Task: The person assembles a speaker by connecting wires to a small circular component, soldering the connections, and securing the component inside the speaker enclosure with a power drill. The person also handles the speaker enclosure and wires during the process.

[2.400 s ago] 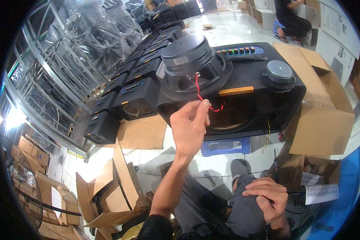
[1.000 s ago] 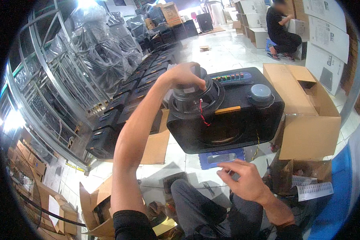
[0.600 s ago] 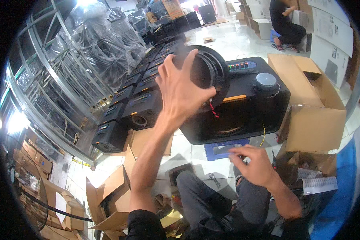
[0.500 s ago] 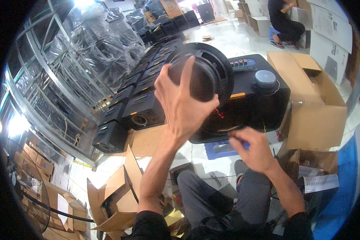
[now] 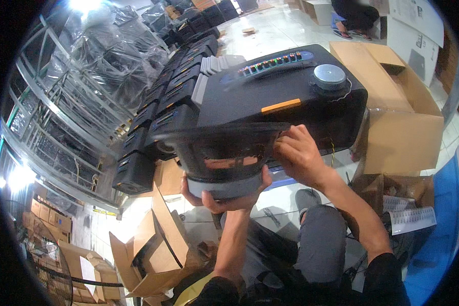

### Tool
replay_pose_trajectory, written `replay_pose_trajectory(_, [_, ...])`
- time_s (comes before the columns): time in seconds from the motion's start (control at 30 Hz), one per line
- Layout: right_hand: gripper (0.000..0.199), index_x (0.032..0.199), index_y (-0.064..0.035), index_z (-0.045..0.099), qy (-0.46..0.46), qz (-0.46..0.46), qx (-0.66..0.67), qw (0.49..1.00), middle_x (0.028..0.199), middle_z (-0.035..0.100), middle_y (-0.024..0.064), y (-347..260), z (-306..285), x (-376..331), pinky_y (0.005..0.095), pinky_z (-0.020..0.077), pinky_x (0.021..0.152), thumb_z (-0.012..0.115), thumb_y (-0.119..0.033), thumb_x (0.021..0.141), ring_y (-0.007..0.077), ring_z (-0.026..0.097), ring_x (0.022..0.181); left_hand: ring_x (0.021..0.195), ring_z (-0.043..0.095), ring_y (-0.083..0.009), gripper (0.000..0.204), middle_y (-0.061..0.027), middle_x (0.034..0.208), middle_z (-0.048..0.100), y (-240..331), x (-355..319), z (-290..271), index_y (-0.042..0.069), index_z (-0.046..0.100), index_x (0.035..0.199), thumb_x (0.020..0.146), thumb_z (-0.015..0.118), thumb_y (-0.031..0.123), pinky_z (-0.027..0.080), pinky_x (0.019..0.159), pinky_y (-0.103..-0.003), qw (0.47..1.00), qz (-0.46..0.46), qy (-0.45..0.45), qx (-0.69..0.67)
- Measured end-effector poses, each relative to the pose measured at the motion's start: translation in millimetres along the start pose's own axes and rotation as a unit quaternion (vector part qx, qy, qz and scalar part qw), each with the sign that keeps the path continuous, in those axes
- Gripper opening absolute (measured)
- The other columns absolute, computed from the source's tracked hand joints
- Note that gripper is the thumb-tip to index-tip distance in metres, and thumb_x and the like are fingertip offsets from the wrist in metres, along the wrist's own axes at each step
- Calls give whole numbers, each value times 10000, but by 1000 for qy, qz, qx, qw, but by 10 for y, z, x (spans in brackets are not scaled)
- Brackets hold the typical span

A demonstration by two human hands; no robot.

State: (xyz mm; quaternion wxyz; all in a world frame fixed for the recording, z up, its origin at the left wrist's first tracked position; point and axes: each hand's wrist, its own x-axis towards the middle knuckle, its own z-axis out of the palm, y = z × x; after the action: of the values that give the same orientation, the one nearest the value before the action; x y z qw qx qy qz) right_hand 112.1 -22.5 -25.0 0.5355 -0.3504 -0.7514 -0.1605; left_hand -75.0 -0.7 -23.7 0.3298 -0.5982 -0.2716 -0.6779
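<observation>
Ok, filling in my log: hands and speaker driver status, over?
Left hand cupping speaker driver from below, magnet down. Right hand at driver's rim, grip unclear. Driver hiding part of black cabinet front.

A workshop — black speaker cabinets [image 5: 135, 171] in rows, open cardboard boxes [image 5: 404, 142], plastic-wrapped stacks [image 5: 112, 66].

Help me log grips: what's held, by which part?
A black speaker driver: the left hand cups its grey base; the right hand is at its rim.
</observation>
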Motion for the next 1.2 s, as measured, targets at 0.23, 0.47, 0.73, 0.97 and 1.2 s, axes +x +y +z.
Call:
replay_pose_trajectory(0.23, [272,973,-16,701,40,13,26,999,860,676,75,-64,95,-89,393,439,714,777,9,713,258,594,799,1372,355,-480,1246,-300,1473,278,-87,-93,82,133,138,1533,625,892,531,401,1093,-649,999,25,29,1])
replay_pose_trajectory(0.47, [275,1047,2,713,15,68,86,994,913,704,106,-105,-53,11,390,464,757,800,-38,789,286,632,857,1383,351,-463,1116,-271,1478,311,125,376,-11,122,338,1485,570,945,323,369,1086,-649,997,9,-78,-29])
replay_pose_trajectory(0.73, [301,1141,24,731,45,209,68,975,991,755,159,-184,-367,-126,375,550,790,768,-49,851,284,682,900,1378,404,-431,1003,-238,1449,419,168,1320,74,144,551,1465,537,922,236,365,1122,-550,978,56,-199,10])
replay_pose_trajectory(0.97, [198,1081,53,742,91,295,-6,951,940,769,141,-185,-841,-251,332,555,738,701,7,894,226,685,825,1331,507,-449,893,-326,1436,496,-339,1873,1053,204,631,1428,581,807,428,413,1123,-463,893,-88,-431,-98])
replay_pose_trajectory(1.2, [185,1083,59,737,83,293,-73,949,959,760,135,-51,-1320,-85,302,537,731,687,-33,931,190,668,804,1118,699,-346,910,-252,1220,712,-745,1863,1805,108,683,1357,547,800,506,508,1011,-389,805,-133,-566,-116])
